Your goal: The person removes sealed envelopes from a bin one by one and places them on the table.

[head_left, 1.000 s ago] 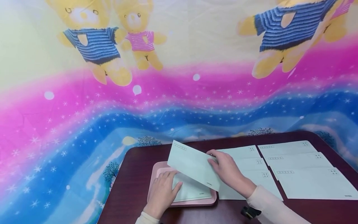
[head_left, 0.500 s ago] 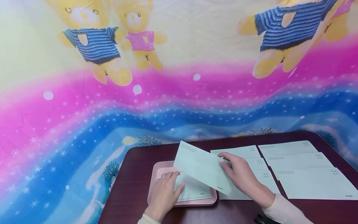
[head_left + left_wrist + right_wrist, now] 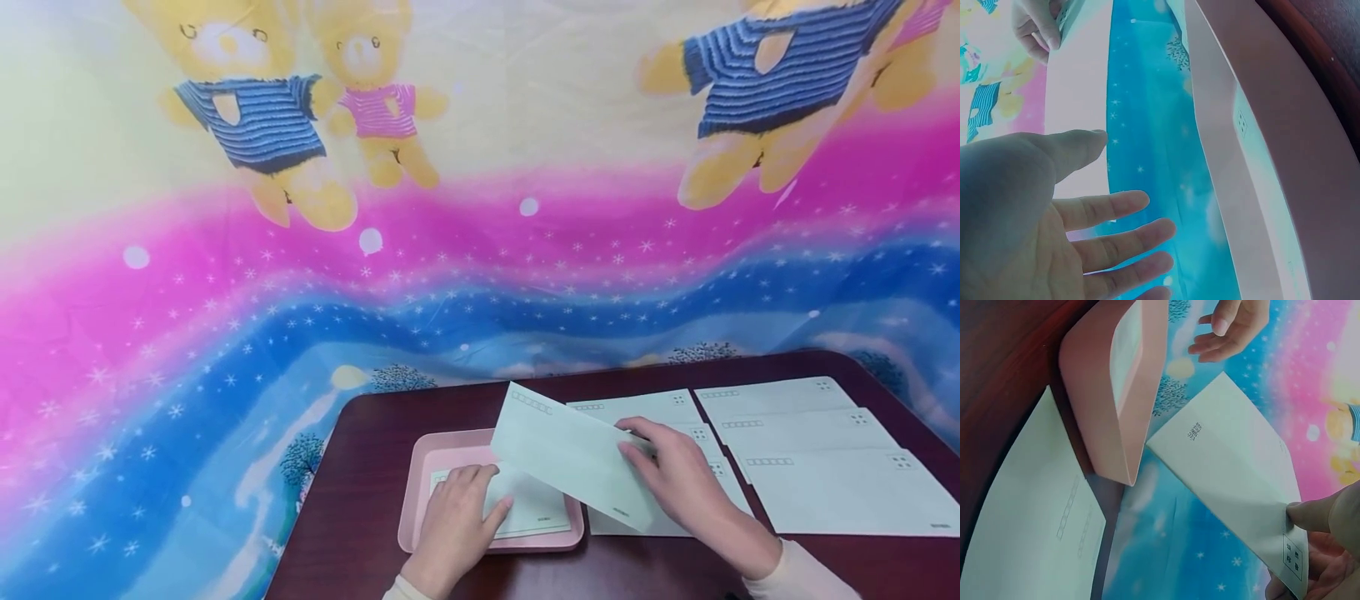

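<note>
My right hand point(image 3: 678, 475) pinches a white envelope point(image 3: 570, 454) by its right end, thumb on the printed face. The envelope is tilted and raised above the table, overlapping the right side of a pink tray point(image 3: 407, 500) in the head view. In the right wrist view the thumb point(image 3: 1316, 515) presses near the stamp boxes. Over the tray, my left hand point(image 3: 461, 521) hovers with relaxed, spread fingers, holding nothing; its open palm point(image 3: 1041, 250) shows in the left wrist view. Inside the tray lie more envelopes point(image 3: 528, 504), partly hidden by the left hand.
Right of the tray, envelopes point(image 3: 630, 406) lie overlapped in a column, partly covered by the right hand. A second overlapped column of envelopes point(image 3: 847, 492) lies at the far right on the dark red table point(image 3: 352, 475). A cartoon-bear cloth point(image 3: 450, 250) hangs behind.
My right hand has carried the envelope to the right, from over the tray toward the nearer column. The left hand has shifted slightly right, still over the tray.
</note>
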A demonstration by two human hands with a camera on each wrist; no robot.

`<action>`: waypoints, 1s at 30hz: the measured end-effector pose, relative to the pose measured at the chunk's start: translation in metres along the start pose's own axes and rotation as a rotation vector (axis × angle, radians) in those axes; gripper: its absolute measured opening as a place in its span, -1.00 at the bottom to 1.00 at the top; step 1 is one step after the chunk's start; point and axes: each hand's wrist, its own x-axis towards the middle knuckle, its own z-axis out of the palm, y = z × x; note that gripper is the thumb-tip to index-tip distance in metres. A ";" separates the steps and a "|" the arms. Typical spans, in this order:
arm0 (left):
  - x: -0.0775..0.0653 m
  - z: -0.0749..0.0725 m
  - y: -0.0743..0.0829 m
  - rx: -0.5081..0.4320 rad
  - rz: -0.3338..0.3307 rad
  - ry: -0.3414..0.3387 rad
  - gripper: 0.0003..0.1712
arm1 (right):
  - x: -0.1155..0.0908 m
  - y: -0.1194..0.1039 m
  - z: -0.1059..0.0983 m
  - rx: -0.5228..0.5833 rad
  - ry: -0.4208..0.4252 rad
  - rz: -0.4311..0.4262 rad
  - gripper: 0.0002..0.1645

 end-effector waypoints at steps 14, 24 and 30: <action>0.001 0.002 0.010 -0.008 0.018 -0.030 -0.56 | -0.018 0.024 -0.020 -0.057 0.009 0.022 -0.68; 0.002 0.004 0.020 -0.021 0.029 -0.072 -0.55 | -0.032 0.045 -0.029 -0.080 -0.024 0.080 -0.69; 0.003 0.005 0.024 -0.008 0.041 -0.085 -0.54 | -0.041 0.061 -0.033 -0.125 -0.033 0.111 -0.69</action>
